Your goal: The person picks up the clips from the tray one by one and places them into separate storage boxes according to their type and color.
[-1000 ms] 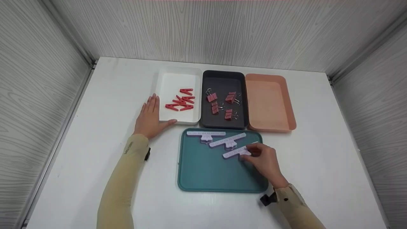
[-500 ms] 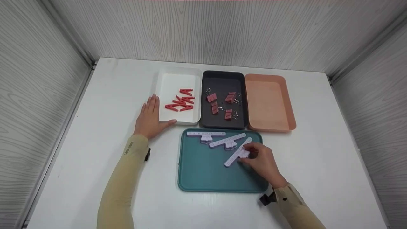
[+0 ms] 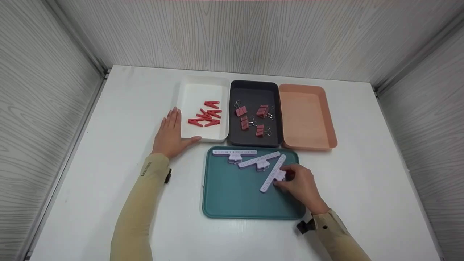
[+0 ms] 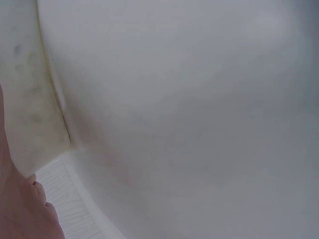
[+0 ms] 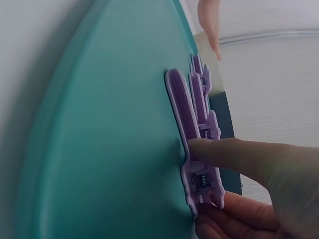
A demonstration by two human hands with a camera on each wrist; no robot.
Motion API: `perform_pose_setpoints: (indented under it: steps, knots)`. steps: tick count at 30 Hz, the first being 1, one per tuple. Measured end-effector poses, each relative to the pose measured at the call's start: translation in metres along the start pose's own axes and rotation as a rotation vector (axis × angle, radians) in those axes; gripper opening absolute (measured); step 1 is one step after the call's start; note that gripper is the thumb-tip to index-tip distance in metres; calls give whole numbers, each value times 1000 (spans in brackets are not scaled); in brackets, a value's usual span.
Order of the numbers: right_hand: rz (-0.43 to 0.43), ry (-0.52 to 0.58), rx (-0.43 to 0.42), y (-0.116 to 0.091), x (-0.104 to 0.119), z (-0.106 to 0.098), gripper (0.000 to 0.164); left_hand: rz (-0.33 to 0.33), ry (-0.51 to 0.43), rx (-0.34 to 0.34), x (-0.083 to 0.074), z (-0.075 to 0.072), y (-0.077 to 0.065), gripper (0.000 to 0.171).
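Note:
My right hand (image 3: 302, 183) pinches a long lilac ruler clip (image 3: 272, 174) by its scalloped grip, thumb and fingers on either side. The clip slants over the teal tray (image 3: 235, 199), its far end up and to the right. In the right wrist view, the clip's purple edge and metal spring show beside the thumb. Two more lilac clips, one straight (image 3: 232, 152) and one slanted (image 3: 253, 161), lie along the tray's far side. My left hand (image 3: 169, 137) rests with straight fingers along the left side of the white tray (image 3: 194, 90), thumb at its front edge.
Several red clothespins (image 3: 212, 122) lie in the white tray. Beside it, a black tray (image 3: 253, 90) holds several red binder clips (image 3: 245, 123). To the right, an orange tray (image 3: 306, 116) has a bare floor. Pale wood-grain walls (image 3: 232, 36) surround the white table (image 3: 366, 152).
The pinched clip has turned counterclockwise to a steeper slant, its near end swinging toward me, then has shifted slightly right. My left hand has stayed in place.

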State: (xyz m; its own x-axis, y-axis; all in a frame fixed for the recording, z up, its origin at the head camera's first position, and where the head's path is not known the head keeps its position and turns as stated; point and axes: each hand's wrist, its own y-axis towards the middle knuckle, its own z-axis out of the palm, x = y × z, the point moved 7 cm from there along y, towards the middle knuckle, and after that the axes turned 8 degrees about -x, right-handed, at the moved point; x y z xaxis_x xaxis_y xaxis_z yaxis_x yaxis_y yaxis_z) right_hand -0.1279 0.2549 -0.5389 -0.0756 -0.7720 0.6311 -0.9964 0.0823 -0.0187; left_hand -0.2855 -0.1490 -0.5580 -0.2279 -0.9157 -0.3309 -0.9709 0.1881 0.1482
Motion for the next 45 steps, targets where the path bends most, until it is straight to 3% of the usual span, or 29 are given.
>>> perform_pose_setpoints:
  steps: [8,16,35,45]
  knots:
    - [-17,-27,28,2,0,0,45,-6,-11,3,0,1,0,128]
    - [-6,34,73,6,0,-2,41,-14,-16,12,1,0,0,129]
    - [0,88,19,12,-1,-14,40,-17,-16,18,1,0,0,128]
    - [-44,123,-28,13,2,-24,42,-25,-12,15,1,1,0,128]
